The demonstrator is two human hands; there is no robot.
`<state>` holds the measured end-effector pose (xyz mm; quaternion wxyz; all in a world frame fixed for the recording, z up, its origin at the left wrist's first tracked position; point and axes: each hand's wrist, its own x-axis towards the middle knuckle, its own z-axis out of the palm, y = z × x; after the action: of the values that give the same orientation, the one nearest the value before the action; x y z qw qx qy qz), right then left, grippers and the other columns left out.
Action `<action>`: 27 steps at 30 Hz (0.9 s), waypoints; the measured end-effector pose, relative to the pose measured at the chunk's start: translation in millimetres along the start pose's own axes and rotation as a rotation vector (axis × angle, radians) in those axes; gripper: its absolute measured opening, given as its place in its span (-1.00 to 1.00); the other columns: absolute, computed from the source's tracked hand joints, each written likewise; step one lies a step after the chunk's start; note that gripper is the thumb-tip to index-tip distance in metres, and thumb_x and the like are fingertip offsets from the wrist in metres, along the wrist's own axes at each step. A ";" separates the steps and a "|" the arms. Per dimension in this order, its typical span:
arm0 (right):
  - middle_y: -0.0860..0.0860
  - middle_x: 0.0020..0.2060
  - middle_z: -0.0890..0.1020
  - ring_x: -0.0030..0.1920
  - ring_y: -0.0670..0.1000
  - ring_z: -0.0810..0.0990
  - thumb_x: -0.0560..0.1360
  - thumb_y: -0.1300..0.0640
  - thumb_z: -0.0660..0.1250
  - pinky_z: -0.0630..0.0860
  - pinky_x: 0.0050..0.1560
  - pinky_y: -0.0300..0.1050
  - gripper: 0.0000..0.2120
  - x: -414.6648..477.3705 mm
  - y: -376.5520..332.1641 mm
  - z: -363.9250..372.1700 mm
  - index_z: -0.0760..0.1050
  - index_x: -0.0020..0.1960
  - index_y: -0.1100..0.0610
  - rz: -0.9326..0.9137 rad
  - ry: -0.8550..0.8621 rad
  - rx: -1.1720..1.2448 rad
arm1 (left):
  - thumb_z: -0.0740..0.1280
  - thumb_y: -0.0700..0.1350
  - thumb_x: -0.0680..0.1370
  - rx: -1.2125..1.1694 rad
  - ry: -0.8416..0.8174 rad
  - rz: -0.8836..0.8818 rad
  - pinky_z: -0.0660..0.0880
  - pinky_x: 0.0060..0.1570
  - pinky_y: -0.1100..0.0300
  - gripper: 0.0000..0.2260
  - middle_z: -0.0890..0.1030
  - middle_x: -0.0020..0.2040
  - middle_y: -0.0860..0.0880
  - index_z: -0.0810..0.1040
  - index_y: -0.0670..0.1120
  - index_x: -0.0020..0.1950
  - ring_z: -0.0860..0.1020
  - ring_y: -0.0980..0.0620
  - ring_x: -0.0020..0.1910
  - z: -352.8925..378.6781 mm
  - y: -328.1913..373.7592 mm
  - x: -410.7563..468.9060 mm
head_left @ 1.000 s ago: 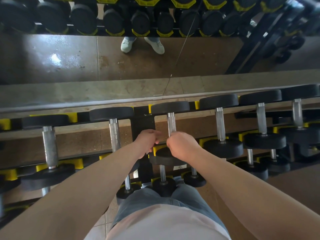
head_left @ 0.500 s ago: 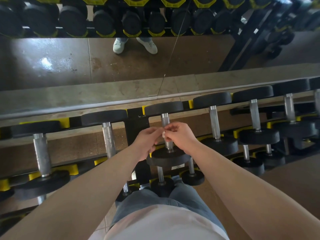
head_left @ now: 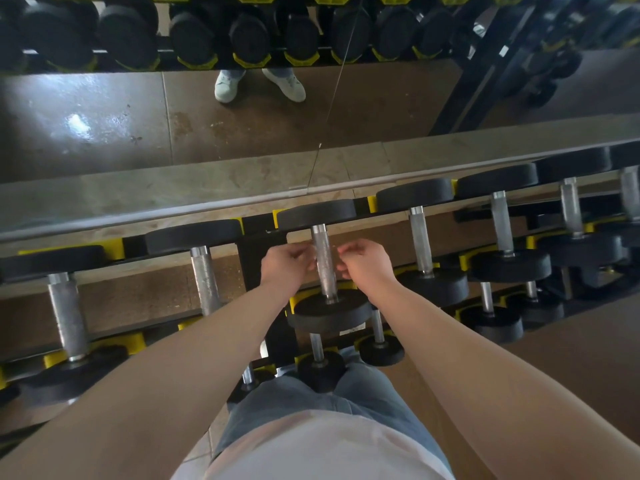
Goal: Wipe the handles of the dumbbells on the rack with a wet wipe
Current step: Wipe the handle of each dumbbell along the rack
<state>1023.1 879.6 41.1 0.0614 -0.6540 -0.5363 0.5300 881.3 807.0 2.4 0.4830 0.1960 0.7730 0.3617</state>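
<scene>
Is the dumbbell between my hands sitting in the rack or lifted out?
In the rack: the dumbbell rests on yellow cradles; the left hand and right hand flank it.

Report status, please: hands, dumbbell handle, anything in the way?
Left hand and right hand flank middle dumbbell handle, fingers curled. Wet wipe not visible. Nothing blocks handle.

Black dumbbells [head_left: 325, 265] — silver handles, yellow cradles [head_left: 114, 245]
</scene>
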 end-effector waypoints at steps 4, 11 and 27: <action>-0.07 0.00 0.65 -0.02 -0.05 0.64 0.62 0.16 0.30 0.63 0.06 -0.05 -0.85 -1.2 8.3 5.3 0.60 0.08 -0.04 0.042 -0.040 -0.200 | 0.35 -0.04 0.65 0.429 -0.233 -0.001 0.59 -0.15 0.14 -0.81 0.70 -0.15 -0.07 0.73 -0.07 0.04 0.65 0.02 -0.16 4.7 -24.8 -10.6; -0.09 -0.06 0.63 -0.07 -0.08 0.62 0.63 0.12 0.29 0.49 -0.19 -0.22 -0.82 -2.4 6.6 6.9 0.62 0.16 -0.02 0.041 -0.098 -0.320 | 0.38 -0.10 0.59 -0.005 0.035 -0.124 0.63 0.12 -0.02 -0.85 0.70 -0.02 -0.02 0.72 0.00 0.10 0.65 -0.07 0.02 10.4 5.5 21.6; 0.04 0.17 0.63 -0.06 -0.04 0.55 0.64 0.20 0.22 0.47 -0.16 -0.19 -0.66 -17.0 9.9 16.0 0.48 0.39 0.03 -0.068 -0.072 -0.507 | 0.23 -0.34 0.62 -0.039 -0.140 -0.028 0.32 -0.43 0.21 -0.73 0.52 -0.32 -0.06 0.68 -0.07 0.02 0.42 -0.04 -0.36 -0.7 10.1 42.2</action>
<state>1019.5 854.6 38.4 -0.1060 -0.6107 -0.6756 0.3992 860.9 840.9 -15.3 0.5445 0.2007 0.7328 0.3552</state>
